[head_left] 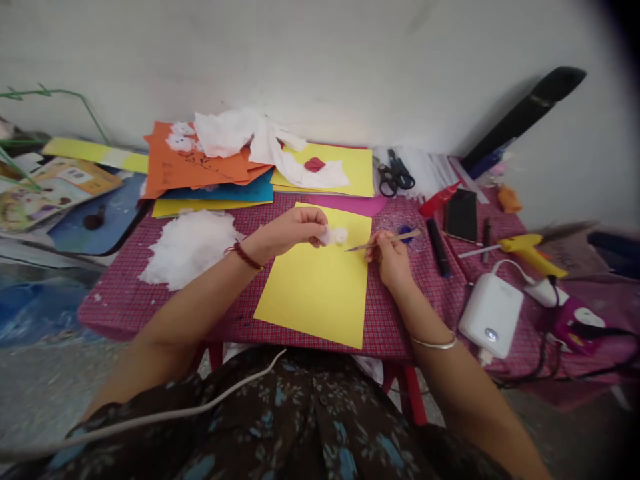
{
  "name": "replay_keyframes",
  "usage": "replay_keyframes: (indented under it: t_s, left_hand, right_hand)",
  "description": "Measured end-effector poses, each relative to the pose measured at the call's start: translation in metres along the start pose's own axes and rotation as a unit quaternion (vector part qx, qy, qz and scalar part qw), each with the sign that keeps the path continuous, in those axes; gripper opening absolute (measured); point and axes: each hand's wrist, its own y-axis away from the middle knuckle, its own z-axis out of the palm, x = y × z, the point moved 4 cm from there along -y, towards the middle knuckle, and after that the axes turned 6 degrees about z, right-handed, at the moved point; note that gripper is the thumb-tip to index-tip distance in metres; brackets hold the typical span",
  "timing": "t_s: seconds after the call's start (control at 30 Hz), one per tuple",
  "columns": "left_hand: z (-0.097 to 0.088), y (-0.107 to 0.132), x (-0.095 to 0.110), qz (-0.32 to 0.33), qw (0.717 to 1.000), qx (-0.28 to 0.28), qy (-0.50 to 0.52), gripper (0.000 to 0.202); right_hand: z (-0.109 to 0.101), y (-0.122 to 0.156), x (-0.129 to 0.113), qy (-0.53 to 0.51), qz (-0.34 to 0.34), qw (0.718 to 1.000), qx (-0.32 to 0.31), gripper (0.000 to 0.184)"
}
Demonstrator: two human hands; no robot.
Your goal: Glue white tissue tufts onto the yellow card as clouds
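A yellow sheet of paper [315,287] lies in front of me on the checked tablecloth. Over its upper part, my left hand [300,230] pinches a small white tuft of cotton [325,236]. Just right of those fingers, a round white piece [341,235] shows on the sheet. By the sheet's right edge, my right hand [390,257] is closed on a thin wooden paintbrush [406,236], its dark tip pointing left over the paper. Behind this hand sits a clear plastic dish with something blue [406,231] in it.
Fluffy white cotton [187,253] is heaped at left. Orange sheets [185,167], white tissue [235,137] and black scissors [395,175] lie at the back. Rightward are a red tube [440,199], a phone [461,215], a yellow glue gun [530,252] and a white power bank [491,313].
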Motion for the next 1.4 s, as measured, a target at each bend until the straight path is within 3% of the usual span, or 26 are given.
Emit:
replay_keyframes:
  t_s: [0.1, 0.17, 0.3, 0.47, 0.63, 0.8, 1.03, 1.4]
  left_hand:
    - [-0.005, -0.025, -0.035, 0.006, 0.986, 0.094, 0.141, 0.014]
    - [-0.009, -0.03, -0.054, 0.01, 0.97, 0.12, 0.212, 0.019]
    - [-0.012, -0.026, -0.074, 0.011, 0.97, 0.066, 0.234, 0.017]
    - [-0.012, -0.022, -0.074, 0.02, 0.983, -0.028, 0.182, 0.009]
    - [-0.01, -0.023, -0.072, 0.018, 0.988, -0.058, 0.141, 0.009]
    - [-0.01, -0.022, -0.072, 0.026, 0.991, -0.068, 0.115, 0.008]
    - [-0.011, -0.023, -0.073, 0.013, 0.99, -0.032, 0.138, 0.01]
    - [-0.012, -0.024, -0.076, 0.011, 0.987, -0.027, 0.161, 0.008]
  right_hand:
    - [0.004, 0.002, -0.004, 0.049, -0.029, 0.998, -0.026, 0.037]
    - [0.006, 0.003, -0.006, 0.079, -0.044, 0.995, -0.037, 0.036]
    - [0.01, 0.003, -0.007, 0.116, -0.059, 0.99, -0.049, 0.036]
    - [0.012, -0.001, -0.003, 0.12, -0.054, 0.991, -0.038, 0.034]
    - [0.013, -0.003, -0.003, 0.111, -0.05, 0.992, -0.018, 0.03]
    - [0.014, -0.002, -0.006, 0.102, -0.051, 0.993, -0.024, 0.03]
    - [0.011, -0.004, 0.001, 0.079, -0.02, 0.996, -0.031, 0.037]
    - [0.014, -0.004, -0.001, 0.094, -0.041, 0.995, -0.012, 0.034]
